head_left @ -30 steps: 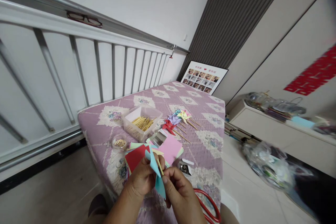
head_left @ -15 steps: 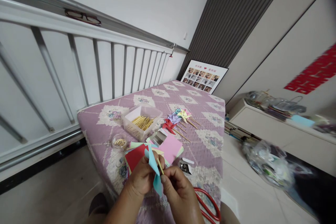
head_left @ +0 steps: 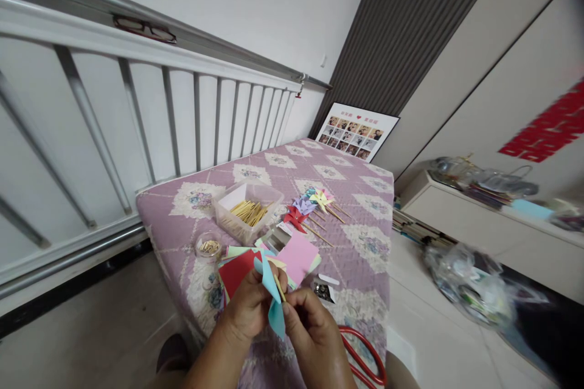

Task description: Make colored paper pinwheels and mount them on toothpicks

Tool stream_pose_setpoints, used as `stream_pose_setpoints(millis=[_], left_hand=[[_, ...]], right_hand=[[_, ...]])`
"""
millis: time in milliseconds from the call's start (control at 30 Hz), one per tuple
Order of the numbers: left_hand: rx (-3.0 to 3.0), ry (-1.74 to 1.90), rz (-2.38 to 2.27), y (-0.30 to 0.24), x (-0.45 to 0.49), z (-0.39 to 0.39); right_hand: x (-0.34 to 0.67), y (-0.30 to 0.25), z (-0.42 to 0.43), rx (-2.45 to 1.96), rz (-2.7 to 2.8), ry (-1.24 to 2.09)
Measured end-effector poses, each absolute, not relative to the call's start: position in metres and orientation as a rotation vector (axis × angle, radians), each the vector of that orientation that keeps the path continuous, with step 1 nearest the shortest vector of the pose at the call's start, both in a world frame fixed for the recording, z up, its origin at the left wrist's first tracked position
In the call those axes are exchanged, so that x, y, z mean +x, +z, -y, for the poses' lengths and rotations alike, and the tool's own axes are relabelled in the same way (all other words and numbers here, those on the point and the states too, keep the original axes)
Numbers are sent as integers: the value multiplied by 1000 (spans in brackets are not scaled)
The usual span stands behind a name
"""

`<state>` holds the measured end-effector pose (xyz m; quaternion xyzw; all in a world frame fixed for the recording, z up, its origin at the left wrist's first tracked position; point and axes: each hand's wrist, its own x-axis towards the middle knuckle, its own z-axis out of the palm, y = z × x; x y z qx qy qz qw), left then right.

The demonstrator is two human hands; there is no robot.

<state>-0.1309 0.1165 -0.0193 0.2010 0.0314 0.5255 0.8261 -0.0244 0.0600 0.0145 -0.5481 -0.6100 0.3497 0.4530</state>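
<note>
A light blue paper pinwheel (head_left: 275, 310) is held up over the near end of the padded cloth. My left hand (head_left: 249, 304) is closed on the folded paper, its fingers partly behind it. Against the pinwheel's right side lies a thin wooden stick (head_left: 280, 287), and my right hand (head_left: 312, 328) pinches its lower end. Where stick and paper meet is partly covered by fingers. Just beyond the hands are red paper (head_left: 237, 270) and pink paper (head_left: 298, 257) on a pile of coloured sheets. Red-handled scissors (head_left: 362, 355) lie beside my right wrist, blades hidden.
A clear box (head_left: 222, 219) holds many wooden sticks. A small round tub (head_left: 208, 247) contains little pieces. Several finished pinwheels, among them a red pinwheel (head_left: 295, 217), lie farther back. A small box of metal bits (head_left: 323, 290) sits right of the paper. A radiator (head_left: 182, 115) lines the left.
The view has shifted slightly. Both hands stay together with the pinwheel and the stick, and the paper's lower flap has turned a little; otherwise little differs.
</note>
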Motion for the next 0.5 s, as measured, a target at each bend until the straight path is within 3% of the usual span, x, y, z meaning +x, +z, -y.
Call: stream_pose_setpoints(millis=[300,500], left_hand=[[477,1147,-125,-20,-129,-118],[453,1230,-474,-18,-119,-115]], right_hand=[[-26,14,-61,-1320,1447,893],[-20,10,-68,-1357,1195,1172]])
